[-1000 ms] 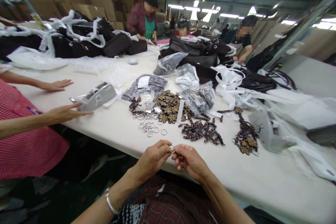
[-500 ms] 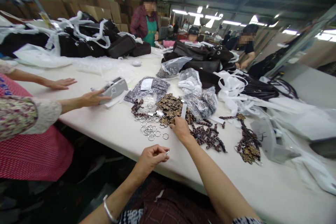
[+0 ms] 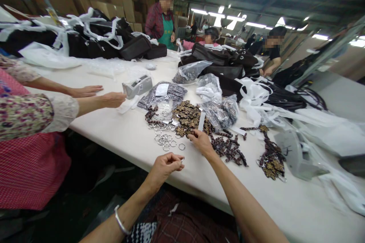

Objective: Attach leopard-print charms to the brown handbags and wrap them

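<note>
My left hand (image 3: 165, 167) is pinched near the table's front edge, shut on a small metal ring (image 3: 182, 159) that shows only in part. Further in, my right hand (image 3: 202, 142) has its thumb and fingertips closed on a tan-and-dark flower-shaped piece (image 3: 189, 132) at the near side of a heap of the same flower pieces (image 3: 186, 114). Several loose silver split rings (image 3: 166, 140) lie left of that hand. Right of it is a pile of short dark brown patterned straps (image 3: 229, 150). A white strip (image 3: 201, 121) rests upright-looking against the flower heap.
A bunch of finished-looking charms (image 3: 270, 159) lies at right by a grey tape dispenser (image 3: 296, 155). Plastic bags (image 3: 162, 95) and dark bags (image 3: 222, 57) stand behind. At left, a co-worker's hands (image 3: 111, 100) are near another tape dispenser (image 3: 138, 86).
My right fingertips have lifted slightly and now grip a flower piece. My left hand keeps its ring. The co-worker's near hand has come off the left tape dispenser, which sits further back.
</note>
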Demonstrator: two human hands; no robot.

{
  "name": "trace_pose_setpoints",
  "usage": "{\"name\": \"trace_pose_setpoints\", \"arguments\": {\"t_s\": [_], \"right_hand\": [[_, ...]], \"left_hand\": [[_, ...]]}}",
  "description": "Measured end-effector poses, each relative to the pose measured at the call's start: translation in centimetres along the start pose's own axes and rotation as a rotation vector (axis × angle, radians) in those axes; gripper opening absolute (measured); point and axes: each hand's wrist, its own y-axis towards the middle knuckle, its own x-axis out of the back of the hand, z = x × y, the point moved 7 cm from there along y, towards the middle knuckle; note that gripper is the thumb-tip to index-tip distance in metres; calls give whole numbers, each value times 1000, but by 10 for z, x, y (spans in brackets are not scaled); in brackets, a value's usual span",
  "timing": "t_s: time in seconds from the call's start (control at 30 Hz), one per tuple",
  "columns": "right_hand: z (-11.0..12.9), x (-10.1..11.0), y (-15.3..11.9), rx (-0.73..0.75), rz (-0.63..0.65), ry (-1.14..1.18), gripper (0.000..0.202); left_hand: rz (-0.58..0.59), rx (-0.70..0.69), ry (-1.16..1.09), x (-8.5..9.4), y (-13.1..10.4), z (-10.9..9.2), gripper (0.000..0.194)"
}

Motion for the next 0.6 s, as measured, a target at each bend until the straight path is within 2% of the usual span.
{"name": "trace_pose_setpoints", "arguments": {"t_s": [0.1,0.17,0.23,0.37,0.47,0.6], "right_hand": [[-4,-1,-27,-112,94,375,37],[-6,-2,-47,-236,171,708,41],[-8,-1,-64,-339,222,904,43],[-16,1,-89,-448,279,1028,52],[-19,2,-99,-441,307,1039,54],[-19,6,-105,-402,265,1005,44]], "left_hand": [[-13,7,-2,0,0,-2,16],[-9,-3,1,-3,0,-3,15],[3,-10,-1,-6,0,-2,14],[20,11,-14,-15,-2,3,16],[34,3,-5,-20,-3,4,16],[38,5,-2,-24,-4,4,16]]}}
